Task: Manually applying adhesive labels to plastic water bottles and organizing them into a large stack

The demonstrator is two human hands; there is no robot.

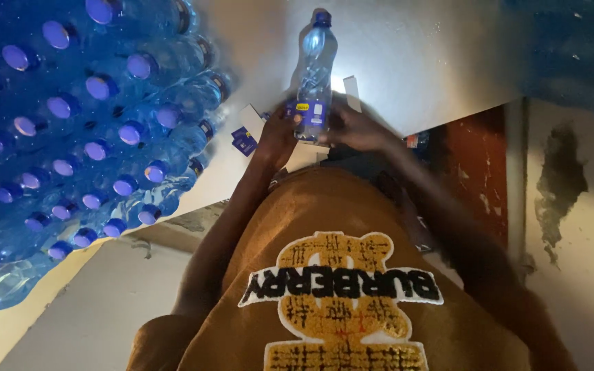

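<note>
**Labelling a bottle, with a big stack behind**

Holding a clear water bottle (314, 69) with a blue cap, both hands work at its lower part, where a blue label (313, 117) wraps the body. The bottle sits just above frame centre, cap pointing to 12 o'clock, over a pale tabletop (414, 62). The left hand (280, 134) closes its fingers on the bottle's base from 9 o'clock; the right hand (355, 129) meets it from 3 o'clock, fingers curled against the label, though whether they grip the bottle or only press the label I cannot tell.

As a judgement, the label looks already on this bottle, or nearly so, with the hands smoothing or seating it; the picture is too dim and blurred to see a loose edge. A few loose blue labels (244, 141) lie on the tabletop at 9 o'clock of the left hand, and white strips (352, 91) show beside the bottle at 3 o'clock, so more stock appears to wait.

At 9 to 10 o'clock a large stack of bottles (77, 130) fills the frame, caps facing the camera. Whether those carry labels cannot be read from here, so the share finished stays unclear. The person's brown shirt (338, 275) fills 6 o'clock.
</note>
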